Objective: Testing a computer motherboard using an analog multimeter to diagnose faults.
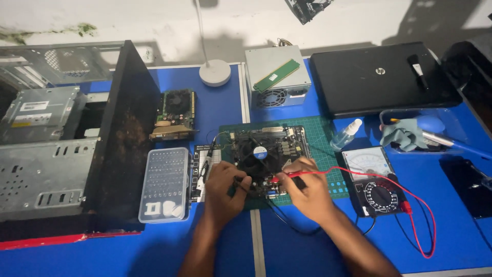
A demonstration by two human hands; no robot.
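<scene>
My left hand (225,187) grips black probe (240,183), right hand (306,191) red probe (287,175), on motherboard (266,154); slip risks bridging adjacent contacts.

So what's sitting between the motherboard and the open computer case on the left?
In the head view, a clear plastic bit case lies between the motherboard and the computer case, with a graphics card further back.

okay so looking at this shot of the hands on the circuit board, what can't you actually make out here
Head view only:
- Probe tips: hidden where the left hand and right hand meet over the circuit board.
- Meter needle and dial setting: too small.
- Computer case inside: cut off by the left edge, blocked by its dark side panel.
- Screwdriver bit box contents: too small.
</scene>
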